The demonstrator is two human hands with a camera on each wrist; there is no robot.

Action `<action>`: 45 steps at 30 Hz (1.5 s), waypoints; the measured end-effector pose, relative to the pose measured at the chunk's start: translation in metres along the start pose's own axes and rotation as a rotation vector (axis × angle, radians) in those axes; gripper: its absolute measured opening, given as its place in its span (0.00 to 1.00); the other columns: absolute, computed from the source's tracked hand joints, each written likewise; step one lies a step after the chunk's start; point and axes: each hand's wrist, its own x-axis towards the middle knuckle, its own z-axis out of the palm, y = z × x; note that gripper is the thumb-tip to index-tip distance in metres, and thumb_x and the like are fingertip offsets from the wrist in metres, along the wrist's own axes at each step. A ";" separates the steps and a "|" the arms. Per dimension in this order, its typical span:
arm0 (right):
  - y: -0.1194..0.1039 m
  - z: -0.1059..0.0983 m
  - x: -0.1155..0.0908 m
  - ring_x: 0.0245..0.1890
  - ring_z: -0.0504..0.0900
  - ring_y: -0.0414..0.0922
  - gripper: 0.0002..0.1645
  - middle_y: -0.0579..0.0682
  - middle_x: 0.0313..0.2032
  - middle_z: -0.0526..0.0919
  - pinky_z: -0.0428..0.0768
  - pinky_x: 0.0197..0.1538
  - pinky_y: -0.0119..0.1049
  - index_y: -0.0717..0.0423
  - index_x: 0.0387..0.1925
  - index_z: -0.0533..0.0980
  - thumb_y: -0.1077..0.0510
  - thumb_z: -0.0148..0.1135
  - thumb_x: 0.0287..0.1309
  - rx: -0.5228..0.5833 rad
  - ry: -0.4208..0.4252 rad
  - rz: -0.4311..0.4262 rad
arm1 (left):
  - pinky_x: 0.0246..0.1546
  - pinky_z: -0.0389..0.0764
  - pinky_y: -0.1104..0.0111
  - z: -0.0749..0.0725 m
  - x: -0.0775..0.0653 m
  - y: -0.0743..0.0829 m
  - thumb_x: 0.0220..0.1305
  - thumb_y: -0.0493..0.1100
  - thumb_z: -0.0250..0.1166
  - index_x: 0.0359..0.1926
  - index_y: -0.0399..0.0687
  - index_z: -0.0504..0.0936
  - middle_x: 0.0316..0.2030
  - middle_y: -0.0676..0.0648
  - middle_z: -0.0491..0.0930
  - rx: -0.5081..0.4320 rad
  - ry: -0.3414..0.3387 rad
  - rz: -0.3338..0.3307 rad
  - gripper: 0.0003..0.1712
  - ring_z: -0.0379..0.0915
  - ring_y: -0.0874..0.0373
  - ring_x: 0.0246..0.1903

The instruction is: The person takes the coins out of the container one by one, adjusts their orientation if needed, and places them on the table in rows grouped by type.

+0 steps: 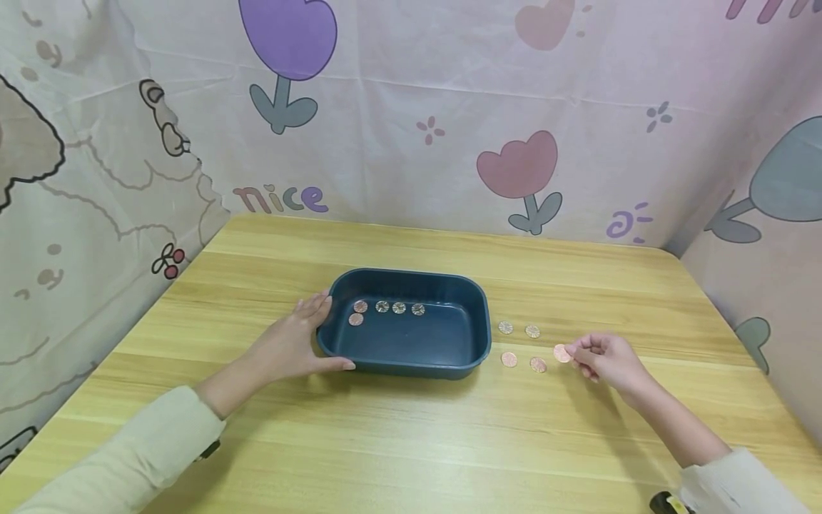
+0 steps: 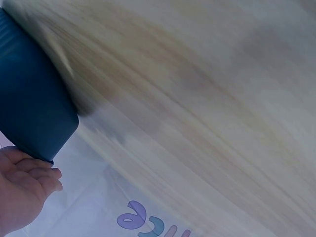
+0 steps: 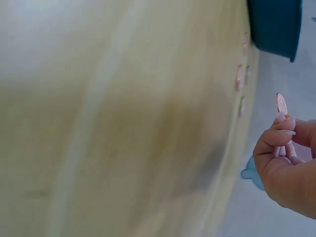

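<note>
Right hand [image 1: 606,363] pinches a thin, copper-coloured, metallic-looking round coin [image 1: 561,353] right of the dark-blue, rectangular, plastic-looking tray [image 1: 411,370] the left hand [image 1: 297,344] grips; probably light, stiff and slippery, the coin suits a rim hold.

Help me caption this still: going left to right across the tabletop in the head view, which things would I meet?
Left hand, dark blue tray, four loose coins, pinched copper-coloured coin, right hand.
</note>
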 end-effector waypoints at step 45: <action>-0.026 0.001 0.004 0.16 0.66 0.33 0.14 0.47 0.20 0.75 0.67 0.17 0.26 0.69 0.35 0.73 0.58 0.55 0.62 -0.152 0.184 -0.158 | 0.65 0.58 0.46 0.001 -0.001 0.000 0.40 0.75 0.64 0.65 0.29 0.59 0.68 0.33 0.54 0.009 0.014 0.007 0.65 0.51 0.36 0.67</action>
